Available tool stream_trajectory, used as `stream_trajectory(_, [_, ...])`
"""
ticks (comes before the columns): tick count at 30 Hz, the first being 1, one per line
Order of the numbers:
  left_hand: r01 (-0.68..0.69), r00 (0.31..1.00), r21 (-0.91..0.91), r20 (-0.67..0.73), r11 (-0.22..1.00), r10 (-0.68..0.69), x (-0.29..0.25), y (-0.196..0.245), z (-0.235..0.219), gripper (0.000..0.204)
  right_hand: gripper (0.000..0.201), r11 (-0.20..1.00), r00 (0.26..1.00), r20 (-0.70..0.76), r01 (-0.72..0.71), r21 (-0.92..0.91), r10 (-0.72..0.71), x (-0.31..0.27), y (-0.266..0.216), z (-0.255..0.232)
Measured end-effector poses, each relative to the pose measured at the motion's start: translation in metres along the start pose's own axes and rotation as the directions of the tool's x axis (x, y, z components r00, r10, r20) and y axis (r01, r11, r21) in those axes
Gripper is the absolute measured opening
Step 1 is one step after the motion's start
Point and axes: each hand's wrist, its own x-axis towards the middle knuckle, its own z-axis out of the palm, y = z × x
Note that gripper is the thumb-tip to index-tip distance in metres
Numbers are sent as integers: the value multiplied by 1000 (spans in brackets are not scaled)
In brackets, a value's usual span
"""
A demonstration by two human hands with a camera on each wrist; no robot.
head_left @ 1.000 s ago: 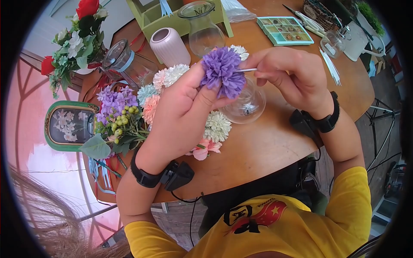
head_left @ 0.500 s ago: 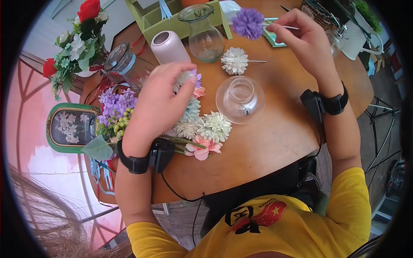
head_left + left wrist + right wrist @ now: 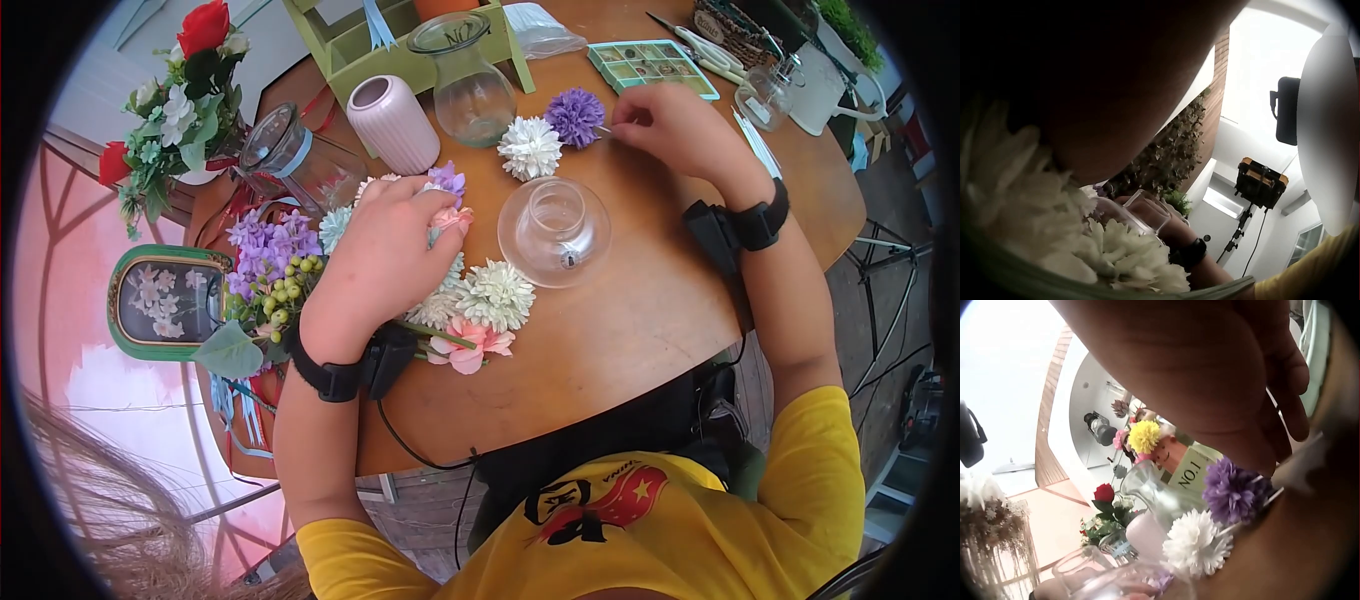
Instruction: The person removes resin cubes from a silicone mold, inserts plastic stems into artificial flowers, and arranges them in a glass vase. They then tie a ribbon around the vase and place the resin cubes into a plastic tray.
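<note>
A purple pompom flower (image 3: 575,117) on a thin white stick lies on the table beside a white pompom flower (image 3: 530,148). My right hand (image 3: 680,130) is just right of the purple flower, with its fingertips right at the end of the stick. In the right wrist view, the loosely bent fingers (image 3: 1294,412) hang close over that stick. My left hand (image 3: 395,250) reaches over a pile of pink, blue and lilac flowers, fingers loosely spread and partly hiding them. Cream flowers (image 3: 495,295) and a pink flower (image 3: 470,345) lie below it.
Between the hands stands a small round glass vase (image 3: 555,235). Behind are a pink ribbed vase (image 3: 400,125), a clear glass vase (image 3: 475,95) and a green wooden stand (image 3: 430,50). A compartment box (image 3: 655,65) is at back right; a green-rimmed frame (image 3: 165,300) lies left.
The right hand has brought the purple flower down to the table beside the white one. Earlier both hands were on the purple flower; the left hand has since moved back over the flower pile.
</note>
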Motion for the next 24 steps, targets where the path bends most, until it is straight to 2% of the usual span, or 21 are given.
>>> stream_trajectory(3, [4,1000,-36,-25,999,-5,1,0,-1,35,20,992,991,-87,-109,-62,103,-4,5,-20])
stream_trajectory(6, [-12,996,-35,-83,999,9,3,3,-2,36,20,928,965,-112,-258,-270,236,-8,26,-37])
stream_trajectory(9, [-22,989,-44,-150,999,15,5,3,-2,36,21,906,940,-117,-339,-255,319,-12,61,-43])
stream_trajectory(11, [-22,981,-52,-192,998,12,6,6,-5,36,25,871,908,-63,-415,-263,413,-9,63,-50])
stream_trajectory(17, [-44,940,-143,-342,989,-8,9,11,-13,39,29,844,878,73,-429,-322,474,-8,69,-49])
stream_trajectory(20, [-114,914,-219,-405,969,16,11,11,-18,44,29,844,862,103,-452,-291,497,-6,70,-47])
stream_trajectory(21, [-104,923,-425,-379,899,-72,11,12,-17,46,29,847,867,106,-438,-301,486,-6,71,-46])
stream_trajectory(23, [-75,936,-767,-275,637,-220,12,15,-17,52,29,853,879,111,-410,-321,464,-6,78,-47])
stream_trajectory(24, [-90,945,-829,-245,552,-215,12,15,-19,55,29,854,886,75,-413,-316,457,-6,85,-49])
